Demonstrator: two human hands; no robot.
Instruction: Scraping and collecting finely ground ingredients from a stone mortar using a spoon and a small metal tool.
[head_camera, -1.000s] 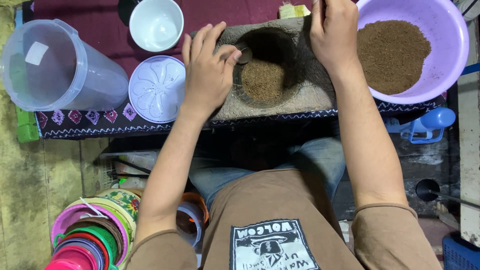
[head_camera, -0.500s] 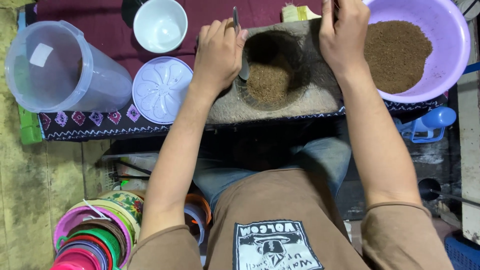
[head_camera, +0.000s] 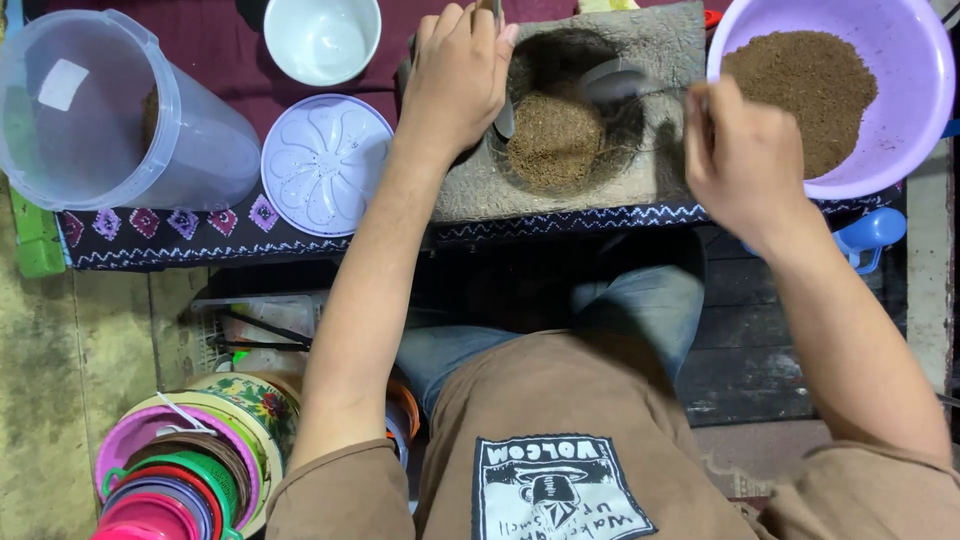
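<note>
Stained concrete floor, dark plank bench

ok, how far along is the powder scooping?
Done: a big heap of brown powder already sits in the purple bowl. In hand: left hand and right hand each work a spoon at the stone mortar. Left: a mound of powder still in the mortar's hollow.

right hand drawn back, seemingly holding spoon
</note>
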